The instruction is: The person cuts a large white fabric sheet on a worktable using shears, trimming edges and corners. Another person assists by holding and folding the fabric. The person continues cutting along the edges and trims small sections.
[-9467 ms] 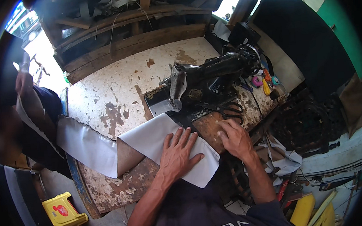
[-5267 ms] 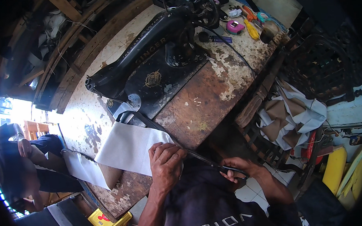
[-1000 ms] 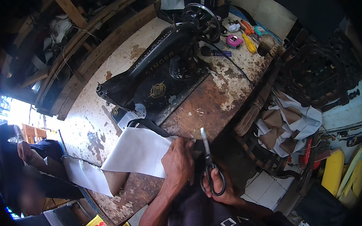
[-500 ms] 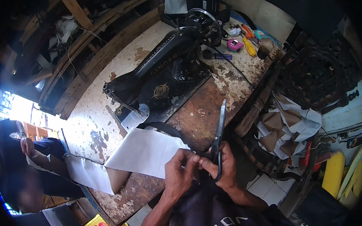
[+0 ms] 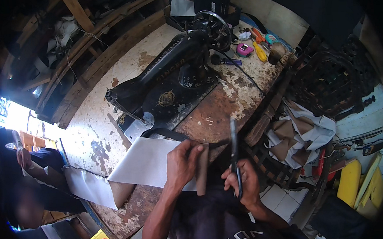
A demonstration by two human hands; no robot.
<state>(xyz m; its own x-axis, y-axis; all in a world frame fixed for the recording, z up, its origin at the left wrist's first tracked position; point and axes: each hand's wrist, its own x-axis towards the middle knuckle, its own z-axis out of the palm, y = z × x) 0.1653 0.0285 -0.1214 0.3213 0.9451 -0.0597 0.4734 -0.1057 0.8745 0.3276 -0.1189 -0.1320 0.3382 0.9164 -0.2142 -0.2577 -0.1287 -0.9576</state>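
Note:
My left hand (image 5: pixel 179 163) is closed on the right end of a long sheet of material (image 5: pixel 148 159), white on one face and brown on the other. Beside my fingers its edge is turned over, so a brown strip shows. In my right hand (image 5: pixel 244 183) is a pair of dark-handled scissors (image 5: pixel 234 145), blades pointing up, apart from the sheet. A black strip (image 5: pixel 168 133) lies behind the sheet on the table and reappears right of my left hand. A black sewing machine (image 5: pixel 165 79) stands just beyond.
The worn table (image 5: pixel 209 116) holds a pink tape measure (image 5: pixel 244 50), a yellow-handled tool (image 5: pixel 260 53) and other small tools at the back right. Crumpled brown-and-white pieces (image 5: pixel 297 132) lie to the right. Another person's hand (image 5: pixel 23 157) is at the far left, near the sheet's other end.
My hands have parted: the right has drawn away to the right and down with the scissors. The sheet's end at my left hand now shows a turned-over brown edge.

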